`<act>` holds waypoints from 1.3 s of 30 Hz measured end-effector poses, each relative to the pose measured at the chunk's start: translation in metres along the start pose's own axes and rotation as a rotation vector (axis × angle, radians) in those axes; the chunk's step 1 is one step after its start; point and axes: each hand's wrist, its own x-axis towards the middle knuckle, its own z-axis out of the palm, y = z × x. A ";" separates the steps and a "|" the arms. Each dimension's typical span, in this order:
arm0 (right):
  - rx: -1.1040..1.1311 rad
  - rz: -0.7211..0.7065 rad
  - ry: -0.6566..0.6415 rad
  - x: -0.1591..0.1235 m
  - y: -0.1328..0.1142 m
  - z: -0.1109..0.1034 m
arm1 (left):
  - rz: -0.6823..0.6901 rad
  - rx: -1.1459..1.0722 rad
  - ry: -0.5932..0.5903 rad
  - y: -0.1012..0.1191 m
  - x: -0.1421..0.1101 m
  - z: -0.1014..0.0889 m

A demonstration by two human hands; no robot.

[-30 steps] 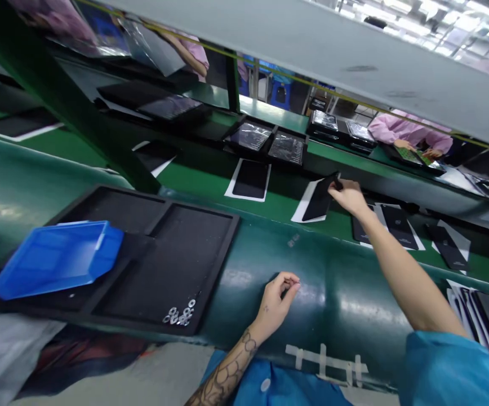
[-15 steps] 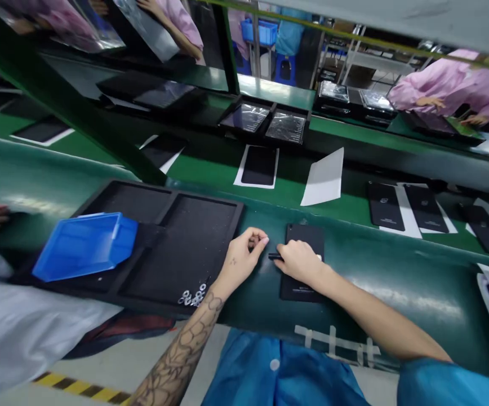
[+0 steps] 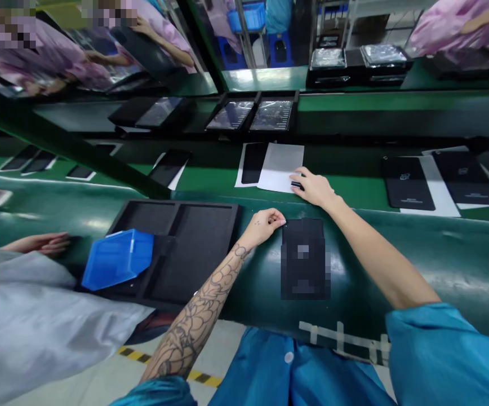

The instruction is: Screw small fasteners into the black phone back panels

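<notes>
A black phone back cover [image 3: 304, 258] lies flat on the dark green bench edge in front of me. My left hand [image 3: 263, 224] rests at its upper left corner, fingers curled in a pinch; what they hold is too small to make out. My right hand [image 3: 315, 188] reaches over to the green conveyor belt [image 3: 210, 179] and touches the near corner of a white sheet [image 3: 281, 166], with a small dark tool pinched in its fingers. A second black cover [image 3: 253, 162] lies just left of that sheet.
A black foam tray [image 3: 202, 242] holding a blue plastic bin [image 3: 118, 258] sits to my left. More black covers [image 3: 405, 181] on white sheets ride the belt at right. A co-worker's hand [image 3: 41, 243] and grey sleeve are at far left. People in pink work beyond.
My right hand carried the black cover from the belt to the bench, let it go, then reached back to the white sheet. My left hand moved up to the cover's corner.
</notes>
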 end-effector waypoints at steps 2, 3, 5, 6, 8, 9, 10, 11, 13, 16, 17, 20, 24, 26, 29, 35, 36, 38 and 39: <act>-0.034 -0.008 -0.049 0.011 -0.004 0.008 | -0.006 0.047 -0.023 0.002 0.004 -0.001; -0.050 0.002 -0.052 0.011 -0.004 0.010 | -0.009 0.066 -0.034 0.003 0.006 -0.002; -0.073 0.028 -0.030 0.001 0.003 0.009 | -0.015 0.093 -0.058 0.005 0.009 -0.003; -0.079 0.043 -0.017 -0.008 0.011 0.007 | -0.019 0.101 -0.072 0.006 0.011 -0.005; -0.084 0.071 0.004 -0.029 0.031 0.001 | -0.029 0.104 -0.107 0.008 0.014 -0.008; -0.089 0.088 0.013 -0.040 0.043 -0.003 | -0.035 0.101 -0.129 0.010 0.016 -0.009; -0.097 0.106 0.022 -0.050 0.053 -0.006 | -0.040 0.095 -0.155 0.011 0.018 -0.011; -0.109 0.125 0.031 -0.058 0.063 -0.009 | -0.045 0.089 -0.182 0.013 0.020 -0.013; -0.136 0.152 0.049 -0.069 0.077 -0.014 | -0.055 0.083 -0.234 0.017 0.023 -0.016; -0.153 0.171 0.071 -0.077 0.087 -0.016 | -0.063 0.107 -0.279 0.022 0.025 -0.018; -0.152 0.173 0.076 -0.078 0.089 -0.016 | -0.063 0.121 -0.281 0.023 0.025 -0.018; -0.142 0.180 0.094 -0.079 0.096 -0.018 | -0.057 0.174 -0.271 0.023 0.026 -0.016; -0.148 0.192 0.101 -0.075 0.096 -0.026 | -0.065 0.264 -0.259 0.022 0.031 -0.016; -0.103 0.198 0.149 -0.070 0.083 -0.030 | -0.080 0.309 -0.281 0.023 0.039 -0.017; 0.170 0.224 0.300 -0.064 0.045 -0.030 | -0.080 0.377 -0.352 0.027 0.056 -0.018; 1.244 0.180 0.375 -0.054 -0.039 -0.015 | -0.025 0.436 -0.503 0.044 0.092 -0.012; 1.337 0.175 0.368 -0.052 -0.048 -0.014 | -0.027 0.436 -0.510 0.047 0.095 -0.011; 1.423 0.182 0.366 -0.050 -0.062 -0.011 | -0.042 0.442 -0.508 0.051 0.096 -0.010; 1.434 0.192 0.369 -0.049 -0.067 -0.010 | -0.060 0.445 -0.498 0.052 0.095 -0.010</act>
